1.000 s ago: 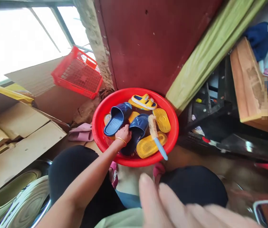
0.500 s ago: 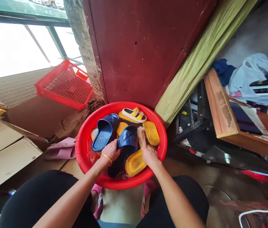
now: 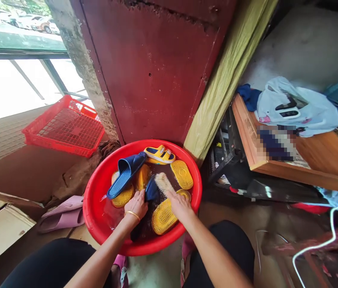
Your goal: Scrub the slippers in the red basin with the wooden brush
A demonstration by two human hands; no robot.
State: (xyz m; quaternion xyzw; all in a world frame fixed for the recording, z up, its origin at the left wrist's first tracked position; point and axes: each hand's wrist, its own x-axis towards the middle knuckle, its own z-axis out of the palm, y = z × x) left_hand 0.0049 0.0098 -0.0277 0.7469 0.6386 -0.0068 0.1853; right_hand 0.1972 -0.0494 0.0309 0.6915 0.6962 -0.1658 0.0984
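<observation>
A red basin [image 3: 88, 208] of dark water holds several slippers. My left hand [image 3: 136, 206], a gold bangle at its wrist, is closed on a dark blue slipper [image 3: 151, 189] that lies low in the water, partly hidden. In my right hand [image 3: 182, 207] is a scrubbing brush [image 3: 163, 183], its pale bristles showing, just right of that slipper. Another blue slipper [image 3: 126, 174] rests across yellow ones at the left. Sole up near my right hand is a yellow slipper [image 3: 164, 217]; a second yellow slipper [image 3: 182, 175] floats farther back. A small yellow sandal [image 3: 160, 153] sits at the far rim.
A red plastic crate [image 3: 67, 128] and pink slippers [image 3: 62, 214] are left of the basin. Behind it stands a dark red door [image 3: 151, 80] beside a yellow-green curtain [image 3: 219, 88]. On the right, a wooden drawer [image 3: 301, 168] bears a white plastic bag [image 3: 297, 104]. A white cable [image 3: 313, 246] hangs lower right.
The held blue slipper has tipped and sunk lower, showing less of itself. The brush has swung to point left, toward it. My view has shifted right and up.
</observation>
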